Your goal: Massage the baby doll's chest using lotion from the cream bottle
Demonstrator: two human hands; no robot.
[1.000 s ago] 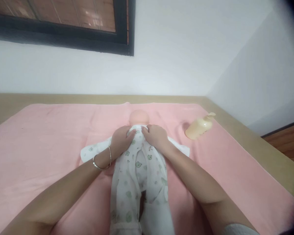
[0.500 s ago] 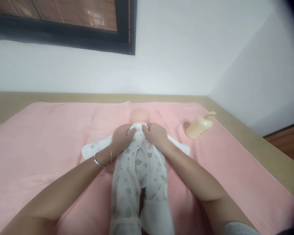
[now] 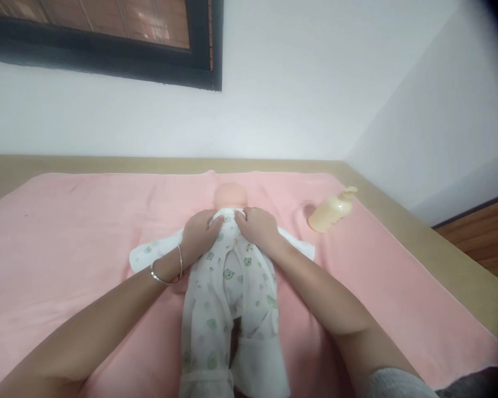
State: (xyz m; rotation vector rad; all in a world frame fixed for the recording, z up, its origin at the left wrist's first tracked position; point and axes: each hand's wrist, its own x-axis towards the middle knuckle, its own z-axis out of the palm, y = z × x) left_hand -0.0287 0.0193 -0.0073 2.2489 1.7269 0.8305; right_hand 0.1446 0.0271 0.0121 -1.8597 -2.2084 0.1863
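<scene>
A bald-headed baby doll [image 3: 232,265] lies stretched out in the middle, its head toward the wall and its legs toward me. It wears a white outfit printed with small green figures. Both sleeves spread out sideways. My left hand [image 3: 201,232] grips the doll's upper body at the left, thumb on top of the cloth near the neck. On the other side my right hand [image 3: 258,225] does the same, its thumb close to my left one. The fingers of both hands are partly hidden under and beside the doll. A silver bangle [image 3: 166,273] circles my left wrist.
A pink cloth [image 3: 66,237] covers most of the tan surface [image 3: 402,215] beneath. To the right a pale yellow baby bottle [image 3: 330,214] lies or leans on the cloth. Behind is a white wall [image 3: 282,99] with a dark-framed window [image 3: 108,58].
The whole view has shifted slightly, so things sit a little farther left. Both hands stay in the same place on the doll.
</scene>
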